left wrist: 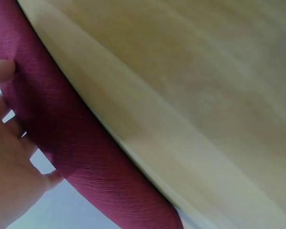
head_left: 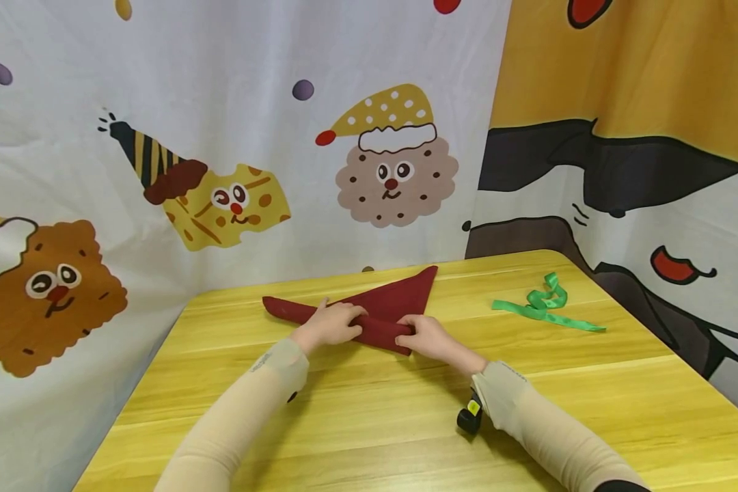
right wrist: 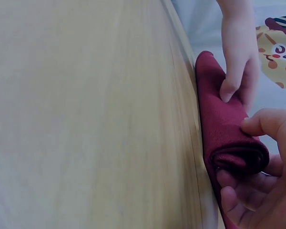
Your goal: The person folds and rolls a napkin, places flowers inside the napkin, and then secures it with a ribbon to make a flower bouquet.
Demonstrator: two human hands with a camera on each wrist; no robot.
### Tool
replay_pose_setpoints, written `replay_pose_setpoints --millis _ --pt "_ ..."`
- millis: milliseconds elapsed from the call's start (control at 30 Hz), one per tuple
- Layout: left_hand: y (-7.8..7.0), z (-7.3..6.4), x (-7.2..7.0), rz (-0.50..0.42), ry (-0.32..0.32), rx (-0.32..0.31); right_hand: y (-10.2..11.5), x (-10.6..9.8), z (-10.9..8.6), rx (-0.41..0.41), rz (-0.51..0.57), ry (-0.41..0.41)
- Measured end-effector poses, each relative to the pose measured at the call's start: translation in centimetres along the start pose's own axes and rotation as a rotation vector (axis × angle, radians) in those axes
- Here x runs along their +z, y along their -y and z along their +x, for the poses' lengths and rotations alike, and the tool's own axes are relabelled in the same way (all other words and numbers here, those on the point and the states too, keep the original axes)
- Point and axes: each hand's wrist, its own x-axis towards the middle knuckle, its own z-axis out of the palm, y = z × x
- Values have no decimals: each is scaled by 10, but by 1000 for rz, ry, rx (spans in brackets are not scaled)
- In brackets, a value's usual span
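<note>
A dark red cloth napkin (head_left: pixel 400 295) lies on the table, its near side rolled into a tube and a flat pointed corner spread out behind. My left hand (head_left: pixel 329 324) grips the middle of the roll. In the left wrist view, the fingers of that hand (left wrist: pixel 14 167) bend around the cloth, partly hidden by it. At the right end of the roll, my right hand (head_left: pixel 433 339) pinches the cloth. The right wrist view shows the thumb on top, the fingers underneath and the spiral of layers in the rolled end (right wrist: pixel 238 160).
A curled green ribbon (head_left: pixel 544 307) lies on the right part of the wooden table (head_left: pixel 369 424). Behind the table's back edge hangs a white curtain (head_left: pixel 252 89) printed with cartoon foods, and another printed cloth (head_left: pixel 615 157) hangs along the right side.
</note>
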Motion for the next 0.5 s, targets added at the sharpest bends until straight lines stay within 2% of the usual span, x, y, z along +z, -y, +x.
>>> replay_pose_setpoints --millis 100,300,500 --pt "2 -2 1 9 -22 -11 -3 -1 0 -17 -24 -23" --pt "4 -6 3 19 -46 -5 -8 -5 2 30 -49 -17" --pt "3 -9 4 20 -15 24 -11 -9 1 48 -59 -17"
